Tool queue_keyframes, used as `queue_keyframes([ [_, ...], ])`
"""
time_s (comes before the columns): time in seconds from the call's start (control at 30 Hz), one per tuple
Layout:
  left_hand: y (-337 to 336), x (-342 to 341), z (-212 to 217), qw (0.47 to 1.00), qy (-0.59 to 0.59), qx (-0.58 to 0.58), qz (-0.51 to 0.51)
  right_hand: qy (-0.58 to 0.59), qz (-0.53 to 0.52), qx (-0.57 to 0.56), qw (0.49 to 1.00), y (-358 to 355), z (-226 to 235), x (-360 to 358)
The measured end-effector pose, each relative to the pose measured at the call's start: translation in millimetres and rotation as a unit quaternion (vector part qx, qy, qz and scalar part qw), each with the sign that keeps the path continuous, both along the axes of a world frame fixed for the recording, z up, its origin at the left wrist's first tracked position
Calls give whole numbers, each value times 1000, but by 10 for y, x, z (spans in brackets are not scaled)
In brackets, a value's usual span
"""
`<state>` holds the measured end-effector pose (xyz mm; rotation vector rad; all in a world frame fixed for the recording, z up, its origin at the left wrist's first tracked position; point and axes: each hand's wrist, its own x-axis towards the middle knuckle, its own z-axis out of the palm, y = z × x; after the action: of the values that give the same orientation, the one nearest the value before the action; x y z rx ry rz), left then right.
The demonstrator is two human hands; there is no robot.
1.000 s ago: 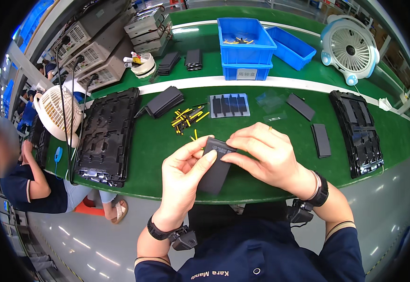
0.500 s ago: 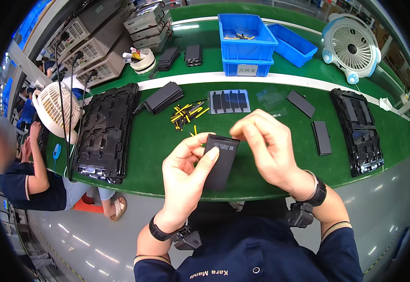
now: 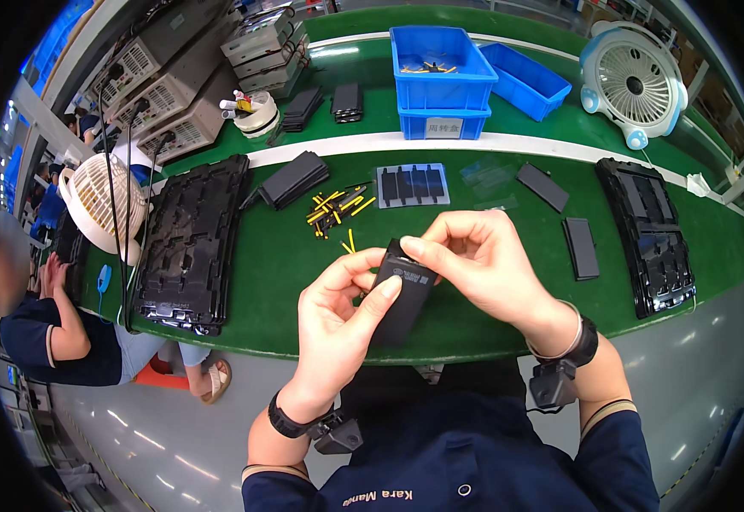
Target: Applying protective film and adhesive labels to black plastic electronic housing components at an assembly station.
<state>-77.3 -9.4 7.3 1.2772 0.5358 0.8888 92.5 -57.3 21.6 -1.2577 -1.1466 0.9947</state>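
Over the near edge of the green table, my left hand [image 3: 342, 303] grips a flat black battery [image 3: 403, 299] by its sides, thumb across its printed face. My right hand [image 3: 491, 269] is closed in a pinch at the battery's top edge, thumb lying over the end strip. Whether a small part sits between those fingertips is hidden. Beyond the hands lies a loose heap of black-and-yellow strips [image 3: 335, 211], with one or two stray pieces nearer the battery. Right of the heap is a pale sheet [image 3: 412, 185] bearing several black strips.
Black moulded trays [image 3: 191, 247] flank me, another tray [image 3: 647, 235] at right. Two batteries [image 3: 580, 248] lie by it; stacked batteries [image 3: 295, 180] sit left. Behind are blue bins [image 3: 443, 81], a white-blue fan [image 3: 634, 83] and a cream fan [image 3: 103, 202]. A person [image 3: 60, 324] sits at left.
My right hand has come down and left onto the battery's top edge, its thumb now pressed there. My left hand keeps its grip, and the battery is tilted slightly more.
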Motion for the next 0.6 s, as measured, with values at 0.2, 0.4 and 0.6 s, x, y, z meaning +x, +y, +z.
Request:
queue_keyframes([
  [0.2,67,-19,29,997,-58,-45,-31,253,127,-25,959,-143,98,143],
  [0.4,83,-18,-10,994,-79,-66,-38,108,120,31,986,-147,-92,148],
  [0.6,119,-49,-111,992,-85,-82,-46,-55,110,121,985,-141,-84,194],
])
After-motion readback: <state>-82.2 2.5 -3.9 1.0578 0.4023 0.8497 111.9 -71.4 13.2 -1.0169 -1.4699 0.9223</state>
